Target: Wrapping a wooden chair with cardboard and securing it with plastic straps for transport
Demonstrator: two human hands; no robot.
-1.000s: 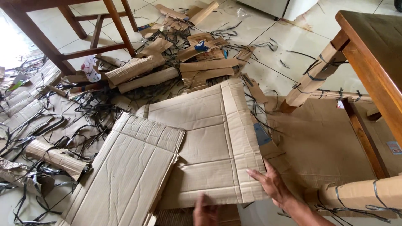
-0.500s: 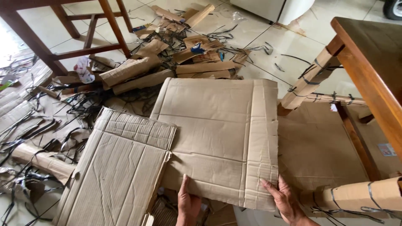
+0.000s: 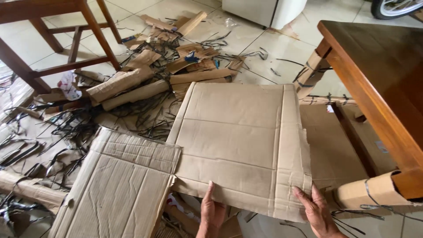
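Two hands point(image 3: 213, 212), two cardboard sheets point(image 3: 240, 141), one table point(image 3: 374, 66)

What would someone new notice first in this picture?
A large flat brown cardboard sheet fills the centre, gripped at its near edge by the left hand and right hand. Behind it, torn cardboard scraps and black plastic straps litter the tiled floor; a dark wooden table stands right.

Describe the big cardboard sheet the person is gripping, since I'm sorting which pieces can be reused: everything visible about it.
The cardboard sheet is a large, flat, plain brown corrugated panel, roughly rectangular, with fold creases across it and a narrower strip creased along its right side. Its right edge is notched and its near edge looks slightly ragged. It is tilted up off the floor at the near edge, where the left hand and right hand grip it. Its left edge overlaps a second, ribbed cardboard sheet; its far end reaches toward cardboard scraps.
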